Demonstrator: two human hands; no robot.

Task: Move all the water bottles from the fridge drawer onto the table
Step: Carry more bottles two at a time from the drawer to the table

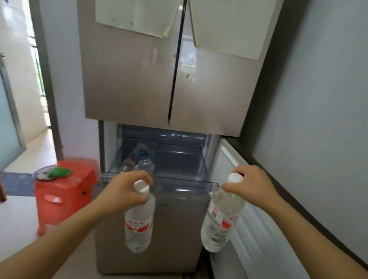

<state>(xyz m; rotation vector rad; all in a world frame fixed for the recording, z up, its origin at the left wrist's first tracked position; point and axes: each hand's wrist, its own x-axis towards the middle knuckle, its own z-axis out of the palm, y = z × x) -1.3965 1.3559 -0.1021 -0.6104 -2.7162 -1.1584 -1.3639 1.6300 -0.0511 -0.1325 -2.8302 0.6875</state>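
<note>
Just before the open fridge drawer [162,179], the left hand [123,192] pinched the first bottle [139,222] by its neck, and the right hand [251,186] pinched the second bottle [220,220] at its cap. Other bottles [141,159] lay in the drawer's left part. A red stool [65,189] stood left of the drawer.

Left bottle [138,222]: clear plastic, white cap, red-and-white label, filled. It hangs upright, held at the neck by the left hand [123,190], in front of the drawer face.

Right bottle [221,218]: same type, tilted slightly with its base toward the left. The right hand [251,184] grips it at the cap, just off the drawer's right front corner.

Fridge drawer [173,181]: transparent and pulled open.

Remaining bottles [141,160]: these lie on their sides in the drawer's left portion, touching one another. Their exact count cannot be told.
</note>
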